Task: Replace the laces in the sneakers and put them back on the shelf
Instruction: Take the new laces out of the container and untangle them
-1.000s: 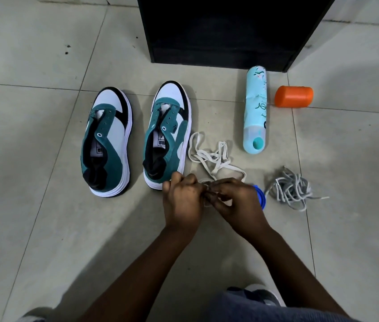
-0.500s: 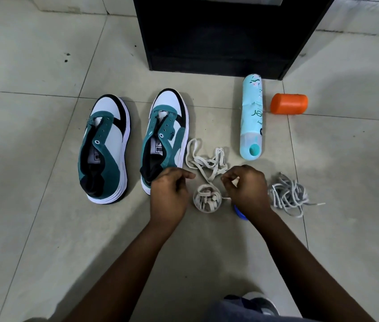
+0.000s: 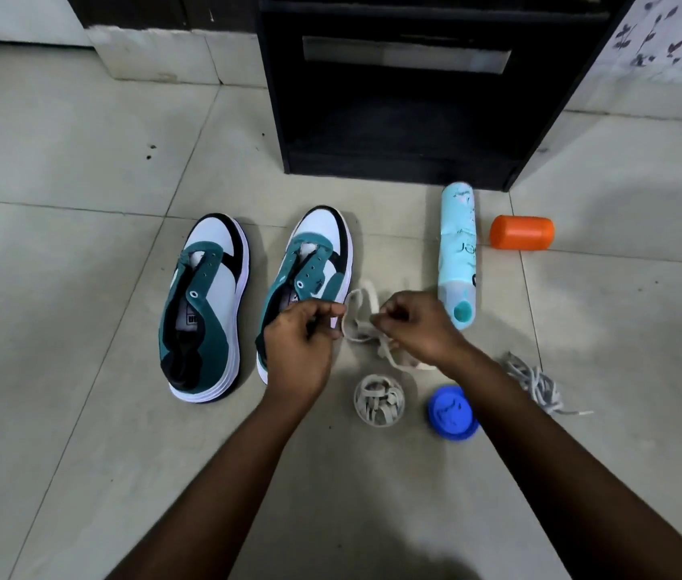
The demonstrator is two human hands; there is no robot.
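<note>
Spray can (image 3: 458, 253), partial lettering "er"

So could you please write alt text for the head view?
Both hands, left and right, hold a cream lace above a tiled floor, beside two unlaced teal sneakers. Nearby lie a grey lace, a blue lid and a spray can.

Pale tiled floor (image 3: 59, 131) is catching soft light, a black cabinet (image 3: 406, 119) is standing at twelve o'clock, patterned wall (image 3: 665, 39) showing at two.
</note>
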